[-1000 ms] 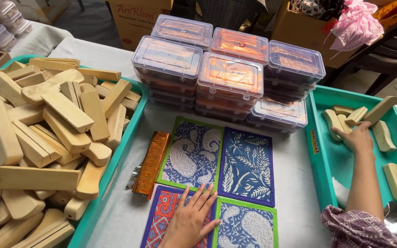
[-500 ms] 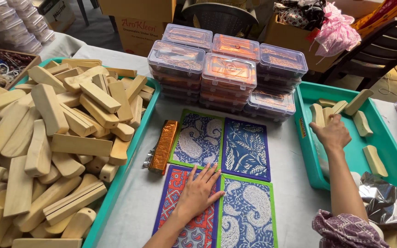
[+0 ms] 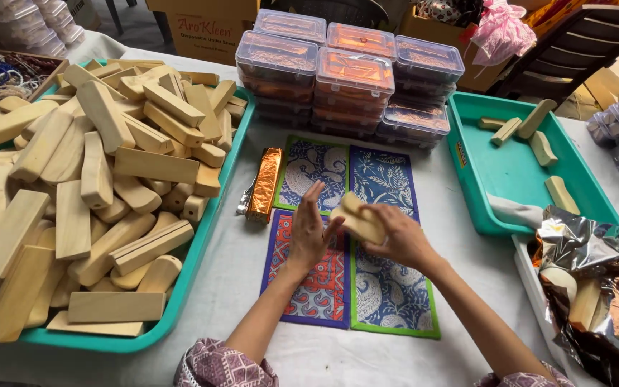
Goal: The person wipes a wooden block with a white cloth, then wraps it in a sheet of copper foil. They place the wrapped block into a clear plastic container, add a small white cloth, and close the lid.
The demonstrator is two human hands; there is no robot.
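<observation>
Right hand (image 3: 402, 240) closed on a pale wooden block (image 3: 357, 219), held above four patterned cloth mats (image 3: 352, 236) on the table (image 3: 467, 236). Left hand (image 3: 308, 233) open, fingers spread, just beside the block. Heaped teal tray of blocks (image 3: 202, 236) at left.

Both forearms come up from the bottom edge and meet near the middle. The left hand (image 3: 308, 233) is raised, with the palm turned to the right and the fingers straight and a little spread. The right hand (image 3: 397, 239) is just beside it, its fingers curled closed in a grip.
</observation>
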